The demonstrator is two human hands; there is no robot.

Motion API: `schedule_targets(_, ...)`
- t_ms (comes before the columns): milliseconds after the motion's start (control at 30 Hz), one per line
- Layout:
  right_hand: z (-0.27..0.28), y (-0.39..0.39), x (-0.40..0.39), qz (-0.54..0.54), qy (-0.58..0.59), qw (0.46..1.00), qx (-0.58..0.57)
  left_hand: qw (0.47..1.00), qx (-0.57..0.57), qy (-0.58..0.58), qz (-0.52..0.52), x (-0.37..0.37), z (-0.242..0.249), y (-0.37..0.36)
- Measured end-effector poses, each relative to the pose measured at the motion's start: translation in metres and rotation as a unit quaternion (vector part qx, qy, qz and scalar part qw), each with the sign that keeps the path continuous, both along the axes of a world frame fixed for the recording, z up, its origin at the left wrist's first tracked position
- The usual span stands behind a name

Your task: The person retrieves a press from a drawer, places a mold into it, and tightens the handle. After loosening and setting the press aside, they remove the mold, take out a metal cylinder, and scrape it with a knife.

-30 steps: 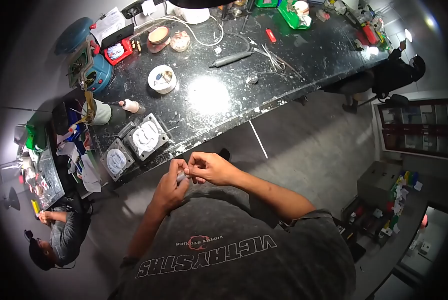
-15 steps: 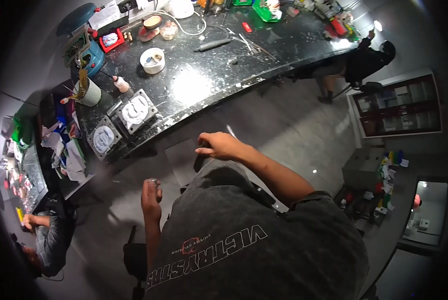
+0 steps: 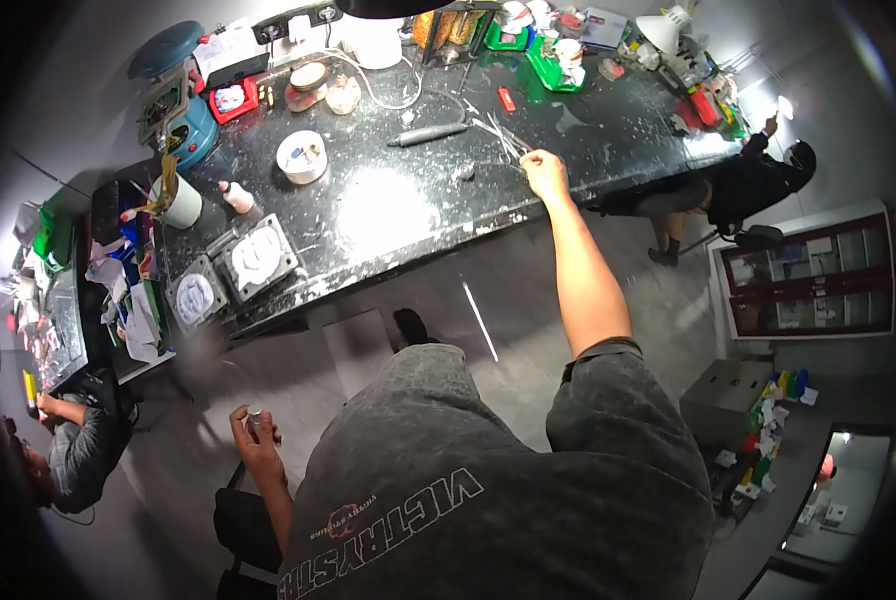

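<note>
Down at the left, my left hand (image 3: 256,440) is closed around a small cylinder (image 3: 257,415) with a pale, shiny top; its kind does not show. My right hand (image 3: 546,175) reaches out over the bench, fingers pinched at the near ends of some thin metal hand tools (image 3: 500,135). Exactly how many of them it grips is hidden. Left of these tools lies a dark pen-shaped handpiece (image 3: 428,135) with a cord. A small red item (image 3: 507,98) rests just beyond them.
On the dark, stained bench (image 3: 388,215) are a white round tub (image 3: 302,157), a small bottle (image 3: 237,197) and two flask halves filled with white plaster (image 3: 259,256) (image 3: 196,298). Green trays (image 3: 553,68) stand at the back. One person (image 3: 763,180) is at the far right, another (image 3: 93,440) at the left.
My right hand has moved from beside my body forward onto the metal tools on the bench. My left hand, still around the small cylinder, has shifted left and lower in view.
</note>
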State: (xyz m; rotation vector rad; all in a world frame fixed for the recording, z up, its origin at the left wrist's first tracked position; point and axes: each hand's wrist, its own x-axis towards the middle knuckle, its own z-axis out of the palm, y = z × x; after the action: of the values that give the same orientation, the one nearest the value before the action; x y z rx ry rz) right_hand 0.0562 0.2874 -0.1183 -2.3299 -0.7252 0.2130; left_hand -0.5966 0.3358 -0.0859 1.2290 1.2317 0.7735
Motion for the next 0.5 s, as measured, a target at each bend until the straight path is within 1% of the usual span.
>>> schedule_targets(67,-0.004,0.027,0.024,0.012,-0.035,0.999,0.003,0.999,-0.035,-0.016,0.020,0.027,0.003,0.003)
schedule_targets(100,-0.004,0.043,0.031,0.018,-0.028,0.999,0.002,0.998,-0.051,-0.023,0.030,0.039,0.005,0.006)
schedule_targets(167,-0.009,0.074,0.041,0.063,-0.013,0.997,-0.053,0.994,-0.087,-0.040,0.050,0.063,0.009,0.008)
schedule_targets(200,-0.014,0.088,0.043,0.084,-0.037,0.994,-0.054,0.996,-0.079,-0.030,0.027,0.082,0.017,0.006)
schedule_targets(233,-0.018,0.098,0.046,0.097,-0.055,0.991,-0.077,0.996,-0.082,-0.026,0.034,0.098,0.022,0.006)
schedule_targets(267,-0.033,0.104,0.051,0.117,-0.132,0.981,-0.084,0.996,-0.088,-0.023,0.018,0.111,0.027,0.005)
schedule_targets(300,-0.044,0.111,0.056,0.134,-0.208,0.965,-0.089,0.995,-0.094,-0.021,0.000,0.119,0.030,0.002)
schedule_targets(367,-0.053,0.123,0.067,0.139,-0.209,0.963,-0.102,0.995,-0.095,-0.017,-0.003,0.128,0.028,0.000)
schedule_targets(433,-0.056,0.129,0.077,0.138,-0.212,0.960,-0.120,0.991,-0.128,-0.030,0.001,0.127,0.019,-0.003)
schedule_targets(467,-0.053,0.131,0.080,0.155,-0.223,0.953,-0.132,0.991,-0.132,-0.028,-0.001,0.127,0.017,-0.003)
schedule_targets(500,-0.050,0.132,0.082,0.172,-0.235,0.946,-0.143,0.991,-0.136,-0.001,-0.007,0.128,0.015,-0.002)
